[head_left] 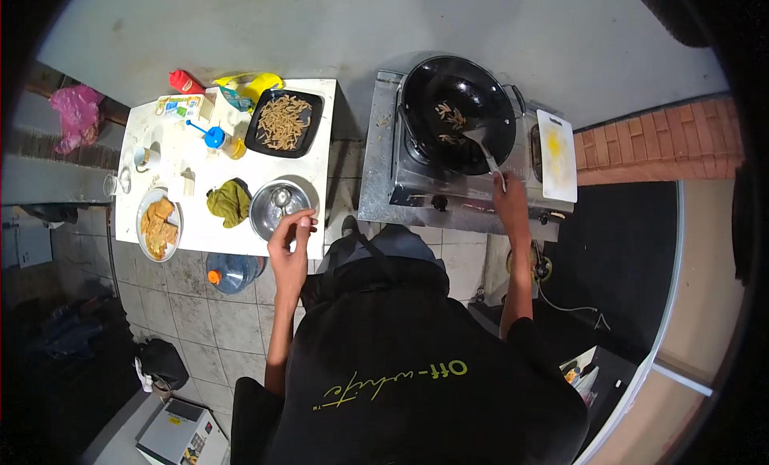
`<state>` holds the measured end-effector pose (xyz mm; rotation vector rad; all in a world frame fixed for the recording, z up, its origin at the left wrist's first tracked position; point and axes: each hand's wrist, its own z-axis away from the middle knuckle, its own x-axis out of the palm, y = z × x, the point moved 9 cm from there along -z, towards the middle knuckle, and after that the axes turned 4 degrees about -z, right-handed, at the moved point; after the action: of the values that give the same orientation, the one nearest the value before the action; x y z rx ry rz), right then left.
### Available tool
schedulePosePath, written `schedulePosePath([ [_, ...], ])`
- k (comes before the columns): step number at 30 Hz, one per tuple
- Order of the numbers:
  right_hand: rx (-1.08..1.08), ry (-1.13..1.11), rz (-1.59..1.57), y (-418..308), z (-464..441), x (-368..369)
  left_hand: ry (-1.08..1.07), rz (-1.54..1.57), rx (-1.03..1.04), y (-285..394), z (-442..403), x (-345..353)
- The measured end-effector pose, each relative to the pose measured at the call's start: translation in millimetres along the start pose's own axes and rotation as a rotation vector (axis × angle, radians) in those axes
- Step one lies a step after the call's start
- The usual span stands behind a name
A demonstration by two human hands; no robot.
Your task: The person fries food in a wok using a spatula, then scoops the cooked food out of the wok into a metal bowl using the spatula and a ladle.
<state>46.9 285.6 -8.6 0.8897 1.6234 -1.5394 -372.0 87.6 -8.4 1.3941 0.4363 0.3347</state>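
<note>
My right hand [510,194] is closed round the handle of a spatula [485,151]. Its flat blade rests inside a black wok [432,80] on the stove, beside a few brown strips of food [450,116]. Over the near edge of a metal bowl [259,211] hovers my left hand [290,245], its fingers loosely bent and nothing visible in them. A metal spoon or ladle [280,198] lies in that bowl. Behind the bowl, a black tray [316,112] holds many more brown strips [282,122].
The steel gas stove [380,177] carries a stained white cutting board [557,157] at its right. On the white table [228,165] are a green cloth [229,203], a blue-topped oil bottle [215,138], a red bottle [184,82] and a plate of fried food [160,227]. A water jug [232,273] stands below.
</note>
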Motion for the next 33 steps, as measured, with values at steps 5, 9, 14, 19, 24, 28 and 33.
schedulePosePath([
  [5, -0.033, -0.027, 0.016, -1.7, 19.6, -12.2, 0.157, 0.037, 0.002, -14.5, 33.9, -5.7],
  [9, 0.129, -0.069, -0.059, 2.1, 31.2, -2.3, 0.206, 0.012, -0.069, -21.6, 61.8, 14.9],
  [14, 0.015, -0.029, -0.034, 13.9, 3.6, 20.9, 0.059, 0.030, -0.051, -5.5, 81.8, 74.2],
  [19, 0.014, -0.060, -0.038, 21.4, 18.9, -9.2, 0.034, -0.053, -0.036, 4.2, 110.8, 106.3],
  [24, 0.052, -0.244, -0.086, 36.6, 12.4, 19.8, 0.147, -0.008, -0.088, -27.7, 162.3, 111.7],
  [28, 0.026, -0.258, -0.266, 40.2, 20.2, 25.9, 0.205, -0.005, -0.185, -32.2, 198.5, 131.9],
  [33, 0.023, -0.235, -0.449, 52.1, 31.0, 33.0, 0.157, -0.032, -0.190, -17.5, 205.0, 165.5],
])
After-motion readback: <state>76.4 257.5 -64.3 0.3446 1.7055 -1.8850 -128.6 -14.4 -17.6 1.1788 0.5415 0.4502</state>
